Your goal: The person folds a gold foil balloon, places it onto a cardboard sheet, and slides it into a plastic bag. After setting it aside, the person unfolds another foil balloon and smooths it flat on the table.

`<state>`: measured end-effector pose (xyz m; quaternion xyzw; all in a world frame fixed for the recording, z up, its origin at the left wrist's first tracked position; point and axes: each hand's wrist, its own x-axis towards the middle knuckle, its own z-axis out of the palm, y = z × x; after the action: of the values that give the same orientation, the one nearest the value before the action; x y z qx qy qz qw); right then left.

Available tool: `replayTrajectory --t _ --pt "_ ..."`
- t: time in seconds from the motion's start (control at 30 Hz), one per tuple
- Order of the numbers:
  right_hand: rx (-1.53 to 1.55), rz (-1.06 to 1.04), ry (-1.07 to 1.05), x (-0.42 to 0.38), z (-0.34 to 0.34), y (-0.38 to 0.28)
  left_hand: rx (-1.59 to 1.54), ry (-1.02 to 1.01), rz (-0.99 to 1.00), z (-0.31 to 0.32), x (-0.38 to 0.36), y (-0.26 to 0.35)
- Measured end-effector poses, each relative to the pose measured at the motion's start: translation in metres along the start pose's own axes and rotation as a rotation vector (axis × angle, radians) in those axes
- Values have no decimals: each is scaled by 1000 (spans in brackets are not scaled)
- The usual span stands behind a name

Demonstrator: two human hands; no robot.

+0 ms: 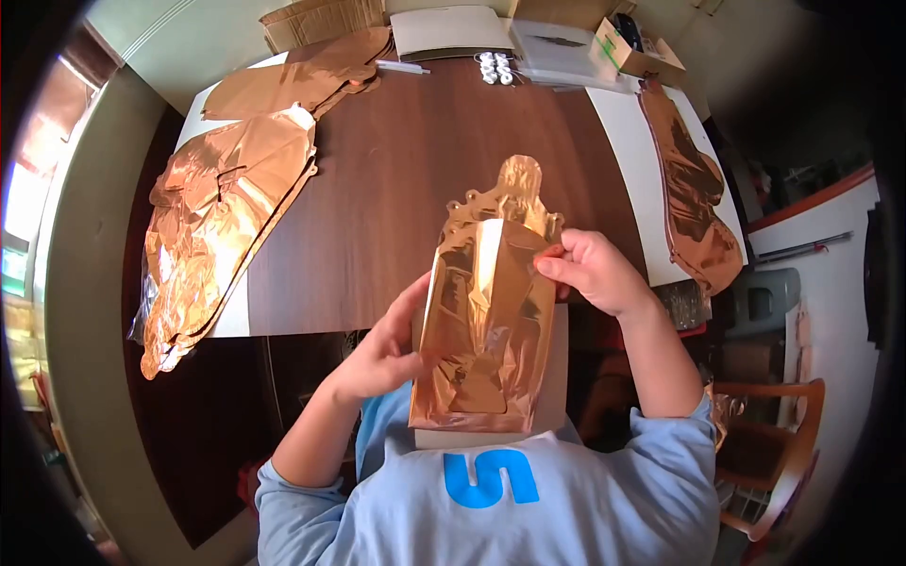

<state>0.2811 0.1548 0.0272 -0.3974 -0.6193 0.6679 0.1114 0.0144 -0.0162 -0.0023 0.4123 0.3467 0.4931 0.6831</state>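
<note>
A folded, shiny rose-gold foil balloon (486,330) stands in front of my chest, over the table's near edge. Its narrow rounded tab points toward the far side. My left hand (382,349) grips the balloon's left edge, thumb in front and fingers partly hidden behind the foil. On the upper right edge, my right hand (595,274) pinches the foil between thumb and fingertips. The foil is creased and reflects light, so its layers are hard to tell apart.
Flat foil balloons (231,208) are stacked at the left, with darker ones (293,80) behind them. More foil (694,189) lies on white sheets at the right. Small white spools (495,68) and an open box (637,52) stand at the back of the brown table (406,160). A wooden chair (774,453) is at the right.
</note>
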Motion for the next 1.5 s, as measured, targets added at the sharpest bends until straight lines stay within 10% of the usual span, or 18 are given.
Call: replayTrajectory --t 0.67,1.5 --pt "-4 -15 -184 -6 2 5 194 204 103 -4 -3 -14" --pt "-240 -409 177 -64 45 10 582 254 29 16 -26 22"
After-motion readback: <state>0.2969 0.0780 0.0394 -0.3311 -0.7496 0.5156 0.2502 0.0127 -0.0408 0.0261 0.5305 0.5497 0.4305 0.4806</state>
